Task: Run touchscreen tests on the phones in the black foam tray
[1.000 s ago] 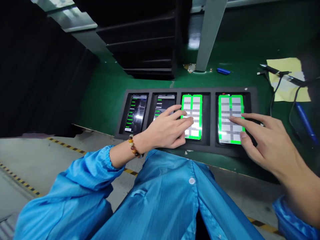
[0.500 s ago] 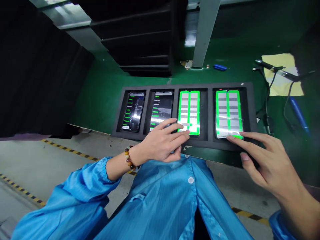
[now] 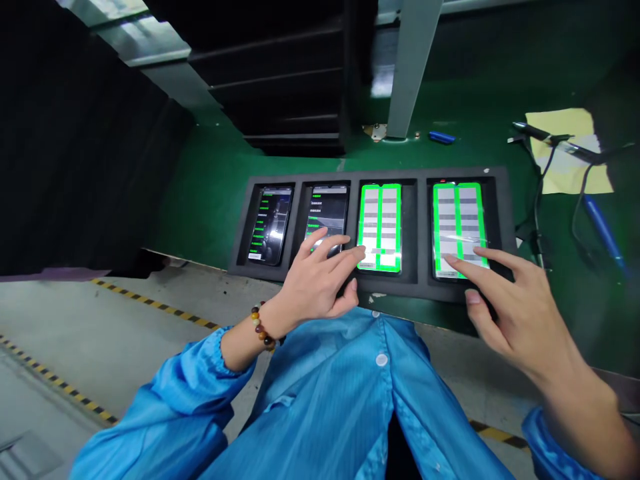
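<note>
Several smartphones lie face up in a dark foam tray (image 3: 420, 291), one to each compartment. My left hand (image 3: 320, 280) is open over the second smartphone (image 3: 327, 200) from the left, whose dark screen carries green text lines; its fingers hide the lower part. One fingertip reaches the left edge of the third smartphone (image 3: 381, 227), which shows green bars on a white and grey screen. At the far right, my right hand (image 3: 520, 307) rests spread fingertips at the lower screen of another green-barred smartphone (image 3: 457, 230). The leftmost smartphone (image 3: 271, 227), also dark-screened, is untouched.
A blue pen cap (image 3: 442, 137) lies behind the tray. To the right are a yellow paper (image 3: 560, 180), a black cable (image 3: 539, 200) and a blue pen (image 3: 604, 230). A metal post (image 3: 413, 67) and black curtains (image 3: 295, 87) stand at the back of the green table (image 3: 200, 220).
My left hand has shifted left, from the third smartphone toward the second. My right hand has moved slightly left and up on the rightmost screen.
</note>
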Demonstrator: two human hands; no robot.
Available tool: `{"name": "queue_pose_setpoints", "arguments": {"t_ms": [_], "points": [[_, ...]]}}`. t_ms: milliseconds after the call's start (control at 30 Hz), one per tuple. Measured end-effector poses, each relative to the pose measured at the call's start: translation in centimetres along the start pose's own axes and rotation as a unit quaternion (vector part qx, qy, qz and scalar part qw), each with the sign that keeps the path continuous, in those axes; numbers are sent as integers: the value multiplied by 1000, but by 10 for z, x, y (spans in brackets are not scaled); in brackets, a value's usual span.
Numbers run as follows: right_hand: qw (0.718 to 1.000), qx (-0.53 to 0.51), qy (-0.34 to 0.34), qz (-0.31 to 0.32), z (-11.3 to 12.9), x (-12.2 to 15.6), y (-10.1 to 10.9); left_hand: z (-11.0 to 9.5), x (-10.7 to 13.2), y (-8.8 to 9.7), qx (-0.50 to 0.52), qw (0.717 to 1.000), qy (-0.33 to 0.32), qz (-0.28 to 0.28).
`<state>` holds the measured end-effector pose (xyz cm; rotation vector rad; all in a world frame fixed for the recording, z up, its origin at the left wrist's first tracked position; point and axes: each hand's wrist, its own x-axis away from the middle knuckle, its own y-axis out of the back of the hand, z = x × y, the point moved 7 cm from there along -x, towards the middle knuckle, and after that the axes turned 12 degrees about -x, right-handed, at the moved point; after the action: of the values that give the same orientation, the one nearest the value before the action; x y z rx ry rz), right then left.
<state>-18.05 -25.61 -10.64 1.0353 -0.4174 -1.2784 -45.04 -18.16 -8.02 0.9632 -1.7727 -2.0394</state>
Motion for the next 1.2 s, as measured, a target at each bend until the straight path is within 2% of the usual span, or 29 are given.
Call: {"name": "queue_pose_setpoints", "arguments": {"t_ms": [167,333,500,700,833,1067,1133,1200], "points": [[1000,13,-2,-4,-1,2,5,-17,-14,-5,32,999,-17,5],[997,39,-63,-28,-14,19,25,-35,-32,-12,62,997,-43,10],[996,40,-75,-31,-14,17,28,-24,-25,-10,48,998,-24,18],[1000,6,-15,-13,-1,-6,6,-4,-2,2,-4,999,29,20],[1000,-5,-7,-3,3,-11,0,-8,-3,3,0,1000,26,15],[994,40,-97,-14,-17,12,24,-33,-31,-9,40,999,-11,-2],[993,52,-101,-24,-20,14,28,-37,-37,-10,46,999,-23,-11],[994,54,-89,-36,-19,8,27,-33,-37,-10,40,999,-6,-13]]}}
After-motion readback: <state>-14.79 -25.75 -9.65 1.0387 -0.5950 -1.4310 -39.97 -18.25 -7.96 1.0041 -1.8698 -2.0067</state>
